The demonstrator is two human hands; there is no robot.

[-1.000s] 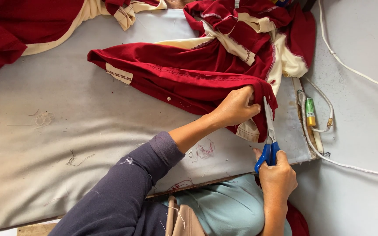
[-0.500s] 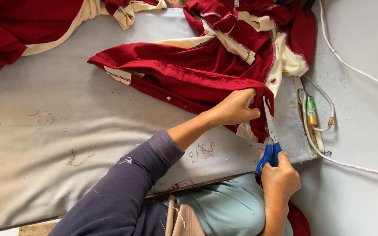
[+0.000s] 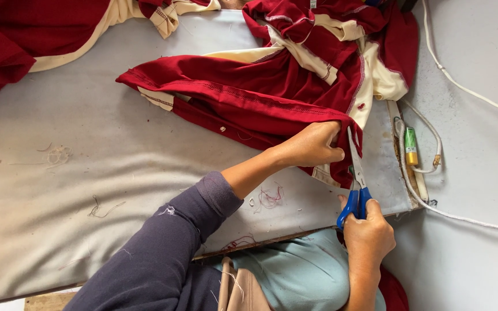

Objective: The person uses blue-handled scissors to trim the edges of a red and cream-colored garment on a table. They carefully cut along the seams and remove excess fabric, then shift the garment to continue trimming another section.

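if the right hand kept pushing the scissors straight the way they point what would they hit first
Probably the red garment: the scissors in the right hand point at its edge, pinched by the left hand.

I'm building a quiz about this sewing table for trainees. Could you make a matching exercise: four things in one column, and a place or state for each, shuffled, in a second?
Things:
1. scissors
2. red garment
3. green and yellow lighter
4. loose thread scraps

Places or states:
A. lies at the table's right edge, beside a white cord
B. scattered on the grey cover near the forearm
C. held by blue handles in the right hand
D. pinched at its edge by the left hand

Pairs: 1-C, 2-D, 3-A, 4-B
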